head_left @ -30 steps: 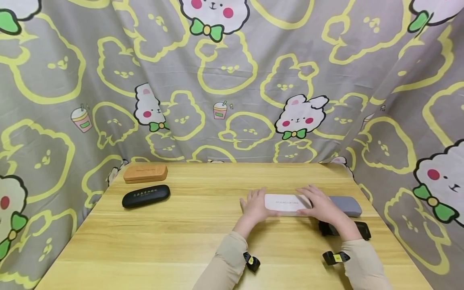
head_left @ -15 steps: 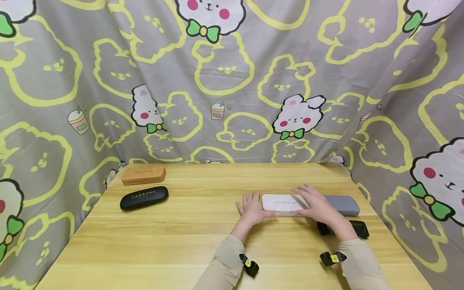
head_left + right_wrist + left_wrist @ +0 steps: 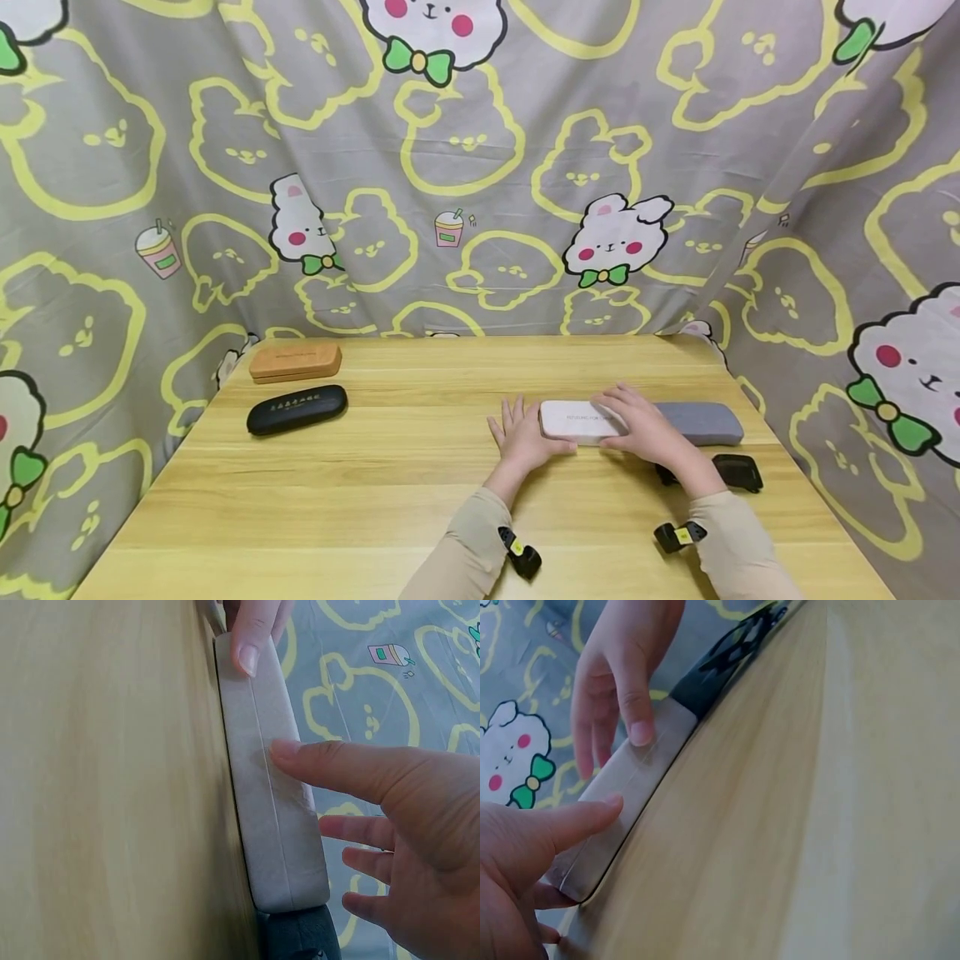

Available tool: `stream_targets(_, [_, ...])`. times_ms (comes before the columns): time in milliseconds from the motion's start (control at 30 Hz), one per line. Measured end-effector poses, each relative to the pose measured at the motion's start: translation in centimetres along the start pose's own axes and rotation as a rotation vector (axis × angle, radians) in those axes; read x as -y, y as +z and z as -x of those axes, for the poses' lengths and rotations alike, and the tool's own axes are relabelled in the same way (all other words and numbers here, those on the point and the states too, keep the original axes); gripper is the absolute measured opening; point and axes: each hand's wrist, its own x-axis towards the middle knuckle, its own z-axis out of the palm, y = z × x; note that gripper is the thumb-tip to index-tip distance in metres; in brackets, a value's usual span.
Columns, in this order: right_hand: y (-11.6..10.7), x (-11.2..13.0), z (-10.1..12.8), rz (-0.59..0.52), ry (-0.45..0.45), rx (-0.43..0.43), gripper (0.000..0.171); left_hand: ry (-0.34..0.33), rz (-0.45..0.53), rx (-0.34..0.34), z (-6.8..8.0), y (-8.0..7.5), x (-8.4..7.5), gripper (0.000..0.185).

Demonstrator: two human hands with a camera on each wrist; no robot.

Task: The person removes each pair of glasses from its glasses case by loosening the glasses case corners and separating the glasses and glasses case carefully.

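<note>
A white glasses case (image 3: 577,422) lies closed on the wooden table, small lettering on its lid. At its left end is my left hand (image 3: 527,439), fingers spread and thumb along the front side. My right hand (image 3: 647,429) reaches over the right part of the case. In the right wrist view, the right thumb touches the front side of the white case (image 3: 277,847) while the other fingers stay straight behind it. A grey-blue glasses case (image 3: 712,423) sits end to end with the white one, partly hidden by the right hand.
Black sunglasses (image 3: 738,472) lie in front of the grey-blue case, partly covered by the right forearm. At the left of the table (image 3: 315,500) are a brown glasses case (image 3: 295,362) and a black one (image 3: 297,409). A patterned curtain (image 3: 465,275) surrounds the table.
My right hand has slid left along the white case, showing more of the grey-blue one. The left hand's fingers have spread. The view has shifted slightly; the cases keep their places.
</note>
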Motion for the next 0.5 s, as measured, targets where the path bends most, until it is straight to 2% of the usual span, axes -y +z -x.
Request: stream_targets(500, [0.47,0.8,-0.12,0.003,0.0,-0.023,0.059,-0.023,-0.051,-0.026,-0.11,0.37,-0.05,0.088])
